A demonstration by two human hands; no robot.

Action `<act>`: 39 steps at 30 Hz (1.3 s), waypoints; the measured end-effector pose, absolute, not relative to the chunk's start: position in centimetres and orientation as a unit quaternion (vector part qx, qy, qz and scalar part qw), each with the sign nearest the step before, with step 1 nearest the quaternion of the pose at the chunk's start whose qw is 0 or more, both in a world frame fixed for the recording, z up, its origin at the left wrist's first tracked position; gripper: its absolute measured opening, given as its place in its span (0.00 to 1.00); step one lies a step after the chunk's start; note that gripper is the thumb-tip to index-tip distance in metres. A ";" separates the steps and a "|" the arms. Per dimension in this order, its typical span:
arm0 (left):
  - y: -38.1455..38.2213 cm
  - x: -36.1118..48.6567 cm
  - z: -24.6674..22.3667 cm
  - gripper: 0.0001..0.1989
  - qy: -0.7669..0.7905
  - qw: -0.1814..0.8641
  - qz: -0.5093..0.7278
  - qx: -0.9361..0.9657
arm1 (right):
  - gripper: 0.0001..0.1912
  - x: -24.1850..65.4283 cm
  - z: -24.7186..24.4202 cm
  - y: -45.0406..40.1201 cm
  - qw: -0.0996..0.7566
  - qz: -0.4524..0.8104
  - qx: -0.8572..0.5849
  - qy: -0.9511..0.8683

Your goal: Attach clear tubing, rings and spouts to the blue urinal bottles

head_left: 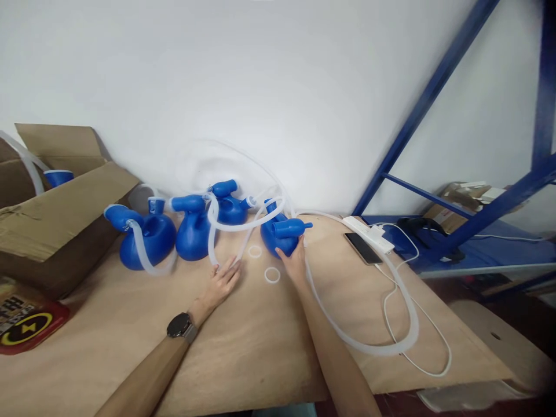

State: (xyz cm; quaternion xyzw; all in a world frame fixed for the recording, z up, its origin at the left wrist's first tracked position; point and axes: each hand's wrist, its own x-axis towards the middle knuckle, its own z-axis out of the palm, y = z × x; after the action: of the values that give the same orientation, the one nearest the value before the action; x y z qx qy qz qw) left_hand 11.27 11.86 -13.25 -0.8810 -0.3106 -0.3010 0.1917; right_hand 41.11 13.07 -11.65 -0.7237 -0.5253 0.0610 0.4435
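Note:
My left hand point(225, 282) lies on the tabletop with its fingers stretched out over the low bend of a clear, whitish hose point(211, 240). My right hand point(295, 260) is closed on the lower side of a round blue plastic bottle point(270, 237), thumb at the front. Across that bottle, just above the fingers, is a blue funnel-shaped connector point(290, 228) with a narrow tip pointing right. Two white rings, a nearer ring point(272, 275) and a farther ring point(255, 251), lie flat between my hands. My right fingertips are partly hidden.
More blue bottles with hoses, such as this left bottle point(147, 243), stand along the wall. An open cardboard box point(65, 214) and a red-lidded jar point(30, 318) are at left. A phone point(363, 248), power strip point(369, 233) and looped hose point(412, 330) lie right, near a blue metal frame point(425, 110).

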 end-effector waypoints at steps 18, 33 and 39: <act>14.8 16.3 -12.6 0.31 -0.335 -0.019 -0.240 -0.911 | 0.43 40.2 -12.0 -0.5 0.420 0.078 -0.681 -0.595; 11.0 10.4 -5.1 0.26 -0.391 -0.271 -0.390 -0.788 | 0.51 47.7 -8.7 -2.1 0.388 0.453 -0.522 -0.610; 12.5 11.1 -1.8 0.27 -0.379 -0.325 -0.390 -0.774 | 0.54 48.5 -8.1 -0.9 0.370 0.522 -0.483 -0.598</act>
State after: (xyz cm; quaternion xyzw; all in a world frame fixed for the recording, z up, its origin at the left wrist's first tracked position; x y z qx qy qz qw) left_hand 11.14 12.50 -1.81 -0.7740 -0.3788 -0.3900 -0.3245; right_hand 48.52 -0.95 -8.15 -0.4830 -0.5976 0.5224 0.3696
